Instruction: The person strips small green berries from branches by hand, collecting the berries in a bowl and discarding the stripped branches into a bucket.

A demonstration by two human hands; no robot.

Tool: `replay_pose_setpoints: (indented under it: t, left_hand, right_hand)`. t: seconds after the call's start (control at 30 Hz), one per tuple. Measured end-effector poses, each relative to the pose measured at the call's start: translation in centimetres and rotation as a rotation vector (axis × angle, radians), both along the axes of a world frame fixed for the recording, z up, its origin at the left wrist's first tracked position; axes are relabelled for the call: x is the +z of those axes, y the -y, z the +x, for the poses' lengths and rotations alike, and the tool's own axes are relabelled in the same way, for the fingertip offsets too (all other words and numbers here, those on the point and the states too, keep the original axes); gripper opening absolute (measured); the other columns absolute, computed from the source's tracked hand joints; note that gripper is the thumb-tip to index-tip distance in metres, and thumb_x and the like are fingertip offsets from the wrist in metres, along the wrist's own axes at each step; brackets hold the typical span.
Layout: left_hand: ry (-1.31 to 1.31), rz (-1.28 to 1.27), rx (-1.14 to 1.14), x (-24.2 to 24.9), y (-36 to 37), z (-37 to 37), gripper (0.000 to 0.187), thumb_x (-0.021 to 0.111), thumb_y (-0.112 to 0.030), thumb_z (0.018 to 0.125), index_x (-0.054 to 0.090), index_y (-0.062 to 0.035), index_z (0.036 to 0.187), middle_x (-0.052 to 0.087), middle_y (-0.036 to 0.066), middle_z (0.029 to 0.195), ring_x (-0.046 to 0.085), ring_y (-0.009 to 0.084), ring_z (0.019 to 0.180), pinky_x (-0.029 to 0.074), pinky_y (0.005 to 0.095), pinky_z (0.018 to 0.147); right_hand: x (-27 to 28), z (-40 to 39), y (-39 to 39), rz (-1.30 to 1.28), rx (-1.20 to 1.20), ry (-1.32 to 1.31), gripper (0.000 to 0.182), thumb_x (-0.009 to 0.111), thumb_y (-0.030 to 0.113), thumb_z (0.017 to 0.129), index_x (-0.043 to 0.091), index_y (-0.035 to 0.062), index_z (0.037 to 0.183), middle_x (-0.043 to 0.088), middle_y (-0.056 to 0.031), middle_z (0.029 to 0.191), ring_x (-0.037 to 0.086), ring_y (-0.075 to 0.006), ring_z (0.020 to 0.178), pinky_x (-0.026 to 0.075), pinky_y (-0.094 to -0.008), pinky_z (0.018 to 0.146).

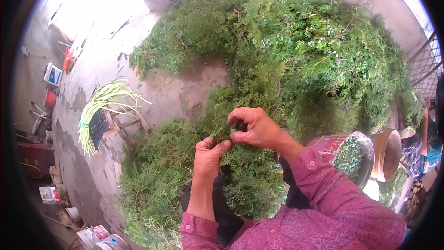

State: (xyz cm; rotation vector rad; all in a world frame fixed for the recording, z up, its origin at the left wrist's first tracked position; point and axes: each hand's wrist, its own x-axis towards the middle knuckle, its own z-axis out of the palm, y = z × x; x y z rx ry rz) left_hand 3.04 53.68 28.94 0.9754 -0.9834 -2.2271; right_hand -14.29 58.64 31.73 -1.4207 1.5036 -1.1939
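My left hand [208,157] is closed, thumb against fingers, on a green conifer sprig [215,125] that rises in front of me. Close beside it, my right hand [253,127] pinches at the same sprig with thumb and forefinger. Something small and greenish shows at those fingertips, too small to name for certain. Cut conifer branches [157,171] lie over my lap and around my legs. To my right, a red-labelled bucket [323,148] holds many small pale-green cones [349,157].
A large heap of conifer branches [319,55] spreads ahead and to the right. On the left, a bundle of long green stalks [99,104] lies on a small wooden stool [122,127]. A tan bucket [387,155] stands beyond the cones. Containers [111,242] sit at lower left.
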Motion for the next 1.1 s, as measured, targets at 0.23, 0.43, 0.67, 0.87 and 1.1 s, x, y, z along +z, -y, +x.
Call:
replay_pose_setpoints:
  t: [0.23, 0.43, 0.67, 0.87, 1.1]
  left_hand:
    - [0.037, -0.009, 0.004, 1.3, 0.9, 2.4, 0.023, 0.068, -0.002, 0.071, 0.063, -0.0017, 0.093, 0.065, 0.003, 0.083, 0.059, 0.0104, 0.072, 0.048, 0.0249, 0.065]
    - [0.001, -0.014, 0.039, 1.6, 1.0, 2.2, 0.026, 0.073, -0.006, 0.068, 0.064, -0.0038, 0.092, 0.065, 0.001, 0.084, 0.058, 0.0094, 0.074, 0.045, 0.0242, 0.069]
    - [0.05, -0.008, 0.114, 2.0, 1.3, 2.6, 0.028, 0.075, -0.008, 0.065, 0.064, -0.0037, 0.091, 0.065, 0.002, 0.084, 0.059, 0.0107, 0.073, 0.046, 0.0254, 0.07]
    - [0.019, -0.059, 0.199, 2.1, 0.5, 0.9, 0.02, 0.07, -0.005, 0.07, 0.062, -0.0024, 0.089, 0.064, 0.003, 0.076, 0.059, 0.01, 0.059, 0.046, 0.0212, 0.046]
    - [0.038, -0.14, 0.231, 1.2, 0.9, 1.8, 0.019, 0.069, -0.004, 0.072, 0.063, -0.0016, 0.09, 0.065, 0.004, 0.08, 0.06, 0.012, 0.065, 0.05, 0.026, 0.059]
  right_hand:
    - [-0.5, -5.0, -0.8, 0.051, -0.163, 0.849, 0.013, 0.056, 0.005, 0.078, 0.055, 0.0059, 0.091, 0.059, -0.0065, 0.085, 0.054, -0.0108, 0.063, 0.044, -0.0224, 0.05]
    - [0.5, -3.8, -0.4, 0.159, 0.04, 1.416, 0.012, 0.05, 0.004, 0.083, 0.053, 0.006, 0.095, 0.057, -0.0055, 0.08, 0.055, -0.0109, 0.064, 0.041, -0.0167, 0.044]
    - [0.6, -2.7, -0.3, 0.436, 0.018, 0.856, 0.017, 0.058, 0.023, 0.086, 0.055, 0.0068, 0.088, 0.055, 0.0011, 0.071, 0.046, -0.0036, 0.049, 0.035, -0.0151, 0.041]
    - [-0.2, -1.4, -0.1, 0.332, 0.009, 0.725, 0.019, 0.064, 0.021, 0.082, 0.055, 0.0047, 0.08, 0.049, 0.0037, 0.057, 0.042, -0.0035, 0.044, 0.033, -0.0171, 0.04]
    - [-0.1, -3.8, 0.5, 0.128, -0.324, 1.242, 0.009, 0.06, 0.013, 0.083, 0.055, 0.006, 0.08, 0.054, 0.0012, 0.063, 0.052, -0.0057, 0.051, 0.038, -0.0167, 0.041]
